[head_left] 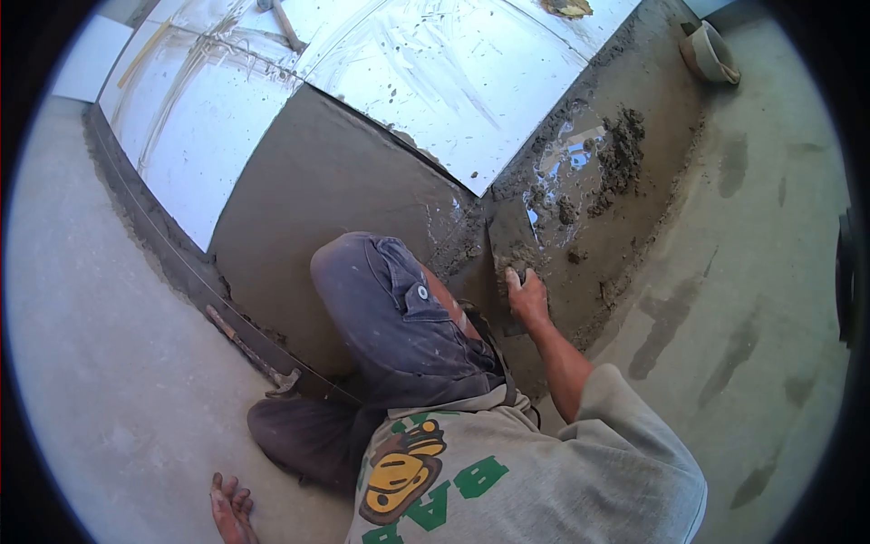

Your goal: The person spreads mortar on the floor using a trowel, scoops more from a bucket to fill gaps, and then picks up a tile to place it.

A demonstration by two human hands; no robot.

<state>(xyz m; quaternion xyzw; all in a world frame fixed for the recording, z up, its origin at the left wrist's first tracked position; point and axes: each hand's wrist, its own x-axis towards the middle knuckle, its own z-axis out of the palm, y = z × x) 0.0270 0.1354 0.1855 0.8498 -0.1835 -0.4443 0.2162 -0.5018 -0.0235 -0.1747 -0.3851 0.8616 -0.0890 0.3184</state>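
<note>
- Right hand has its fingers wrapped round the handle of a muddy trowel, so yeah, solid grip there.
- That trowel is over the grey mortar, blade pointing away from the body, its far end just beside the corner of a big white tile.
- Left hand is way down at the lower left by the concrete floor, fingers loosely bent and spread. Can't tell if it's touching.
- Smooth mortar bed sits between 2 of the white tiles, with a bent knee above its near edge.
- Lumpy mortar and a shiny puddle are right of the trowel.
- Claw hammer lies along the left edge, bucket tipped over at upper right.
</note>
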